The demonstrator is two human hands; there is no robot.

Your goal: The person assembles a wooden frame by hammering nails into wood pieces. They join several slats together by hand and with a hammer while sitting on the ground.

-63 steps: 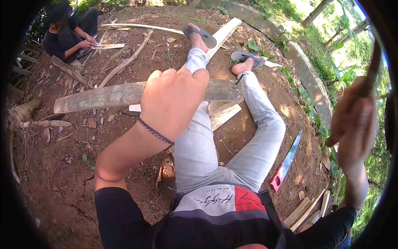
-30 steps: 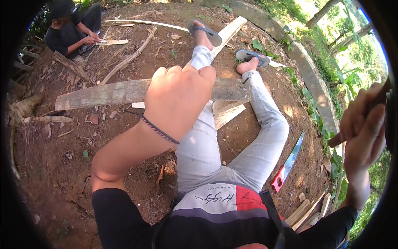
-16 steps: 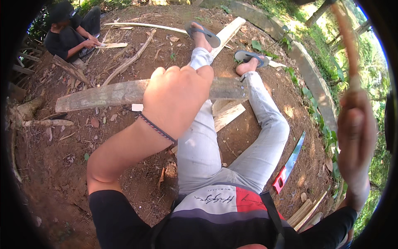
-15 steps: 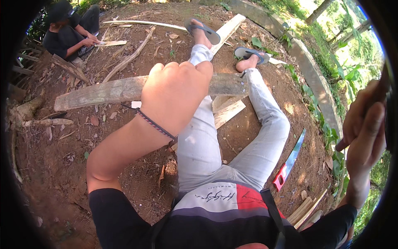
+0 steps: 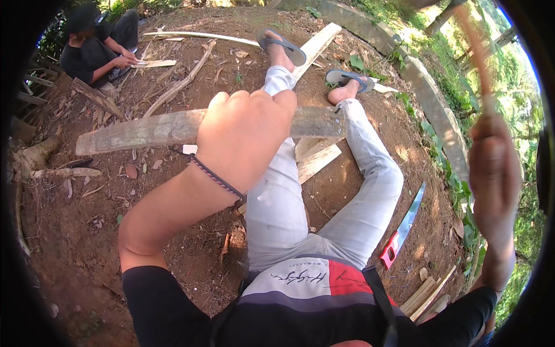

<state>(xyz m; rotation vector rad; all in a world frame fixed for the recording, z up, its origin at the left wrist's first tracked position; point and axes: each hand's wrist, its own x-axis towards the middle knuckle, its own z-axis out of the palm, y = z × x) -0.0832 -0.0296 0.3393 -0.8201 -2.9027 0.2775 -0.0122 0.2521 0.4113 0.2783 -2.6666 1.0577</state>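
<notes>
One long plank (image 5: pixel 156 129) looks grey-brn w/ mottling.

The left hand (image 5: pixel 245 139) clasps a long grey-brown wooden plank (image 5: pixel 139 133); the right hand (image 5: pixel 493 168) grips a slender brown handle (image 5: pixel 476 51).

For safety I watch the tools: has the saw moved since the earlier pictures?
No, no clear move any way: judged against the wood strips, the saw lies in the same place on the ground.
</notes>
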